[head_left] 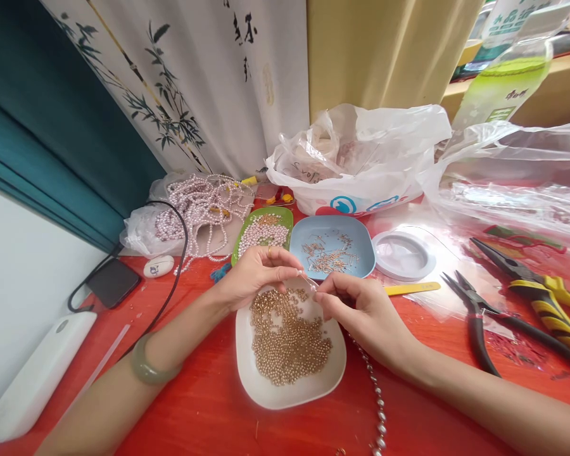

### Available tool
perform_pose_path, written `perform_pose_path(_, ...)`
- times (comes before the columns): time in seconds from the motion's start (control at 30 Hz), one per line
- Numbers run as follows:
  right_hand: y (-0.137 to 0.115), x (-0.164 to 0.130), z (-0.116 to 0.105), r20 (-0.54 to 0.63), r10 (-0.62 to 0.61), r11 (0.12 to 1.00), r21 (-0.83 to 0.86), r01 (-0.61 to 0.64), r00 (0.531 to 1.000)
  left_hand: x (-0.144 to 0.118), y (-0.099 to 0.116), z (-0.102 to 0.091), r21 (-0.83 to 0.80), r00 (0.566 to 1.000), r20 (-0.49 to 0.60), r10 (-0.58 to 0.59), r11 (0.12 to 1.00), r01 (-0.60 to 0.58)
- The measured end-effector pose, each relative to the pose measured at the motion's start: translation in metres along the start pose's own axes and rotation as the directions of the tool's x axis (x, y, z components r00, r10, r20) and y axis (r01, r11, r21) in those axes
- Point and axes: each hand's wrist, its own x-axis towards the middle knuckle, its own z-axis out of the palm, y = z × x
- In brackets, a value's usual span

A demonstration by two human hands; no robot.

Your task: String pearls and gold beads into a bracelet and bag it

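Above the white dish of small gold beads, my two hands face each other, fingertips pinched. A short thin wire runs between them, carrying small pearl beads. My left hand pinches its left end, where one pale bead shows at the fingertips. With thumb and forefinger, my right hand grips the other end. From below the right hand a strand of silvery pearl beads trails down the red table; where it joins the wire is hidden.
Behind the hands sit a green tray of pearls and a blue tray of metal pins. Black-handled pliers, yellow-black pliers and yellow tweezers lie right. Pink bead strands and a phone lie left.
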Motion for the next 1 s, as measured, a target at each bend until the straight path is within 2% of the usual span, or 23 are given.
perform_pose_path(0.17,-0.001,0.001,0.001,0.008,-0.012,1.0,0.005,0.012,1.0,-0.001,-0.003,0.001,0.077,0.999,0.027,0.024,0.997,-0.026)
perform_pose_path(0.33,0.0,0.002,0.001,0.008,-0.028,1.0,0.011,0.028,1.0,-0.001,-0.002,-0.001,0.123,0.994,0.105,0.034,0.991,-0.047)
perform_pose_path(0.47,0.001,0.003,0.001,0.007,-0.051,0.999,0.015,0.051,0.999,-0.003,0.002,-0.002,0.269,0.993,0.107,0.054,0.96,-0.082)
perform_pose_path(0.6,0.002,0.002,0.001,-0.025,-0.068,0.998,0.01,0.069,0.997,-0.011,0.003,0.003,0.529,0.981,0.166,0.102,0.83,-0.176)
perform_pose_path(0.73,0.003,0.002,0.002,-0.053,-0.07,0.998,0.007,0.07,0.996,-0.018,0.001,0.014,0.684,0.91,0.364,0.198,0.606,-0.406)
perform_pose_path(0.83,0.004,0.002,0.002,-0.072,-0.075,0.997,0.012,0.076,0.995,-0.019,-0.002,0.019,0.737,0.877,0.431,0.211,0.478,-0.478)
perform_pose_path(0.9,0.003,0.002,0.001,-0.093,-0.078,0.996,0.027,0.081,0.993,-0.019,-0.005,0.021,0.753,0.876,0.434,0.21,0.449,-0.481)
perform_pose_path(1.0,0.003,0.001,0.001,-0.119,-0.077,0.995,0.054,0.084,0.99,-0.018,-0.009,0.022,0.754,0.878,0.42,0.227,0.45,-0.477)
